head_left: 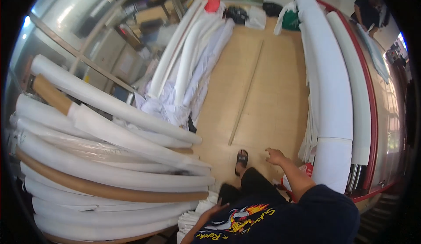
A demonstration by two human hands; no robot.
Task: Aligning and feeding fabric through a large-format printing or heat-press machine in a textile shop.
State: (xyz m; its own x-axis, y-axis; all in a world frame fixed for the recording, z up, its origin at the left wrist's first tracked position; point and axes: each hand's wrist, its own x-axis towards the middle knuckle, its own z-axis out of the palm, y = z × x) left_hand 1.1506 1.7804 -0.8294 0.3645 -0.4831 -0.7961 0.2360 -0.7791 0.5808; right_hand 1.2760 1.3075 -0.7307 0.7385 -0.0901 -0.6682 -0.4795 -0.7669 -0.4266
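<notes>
My right hand (275,156) reaches out over the floor with its fingers loosely apart and nothing visible in them. It is nearest to my sandalled foot (241,158) and a long thin stick (246,94) lying on the floor ahead. My left hand (215,208) hangs low by my thigh, fingers partly showing and apart, beside a stack of folded white cloth (188,222). Just left of it lie the ends of several long white rolls (118,167), piled together with a brown cardboard tube (83,182) among them.
More white rolls (190,55) and loose white cloth (164,112) lie ahead on the left. A large white roll (331,81) lies along a red-edged table (372,108) at right. Black bags (237,14) sit at the far end. Another person (367,9) stands beyond the table.
</notes>
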